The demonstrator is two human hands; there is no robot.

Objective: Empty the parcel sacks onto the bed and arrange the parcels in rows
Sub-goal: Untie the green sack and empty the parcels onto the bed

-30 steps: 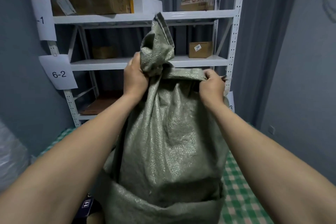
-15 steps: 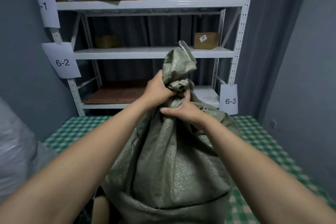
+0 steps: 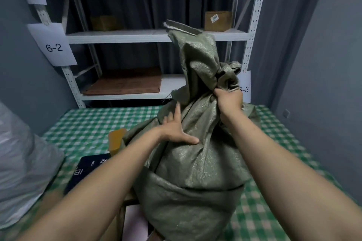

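Right hand [image 3: 228, 101] round sack [image 3: 199, 164] neck (upright)

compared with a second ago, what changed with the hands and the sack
The left hand let go of the green sack at its bunched neck and now presses flat on its side. The right hand took hold of the neck. The sack came lower, and a brown parcel now shows beside it on the bed. The shelving stayed as it was.

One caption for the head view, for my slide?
Right hand grips the green woven sack by its neck; left hand touches its side.
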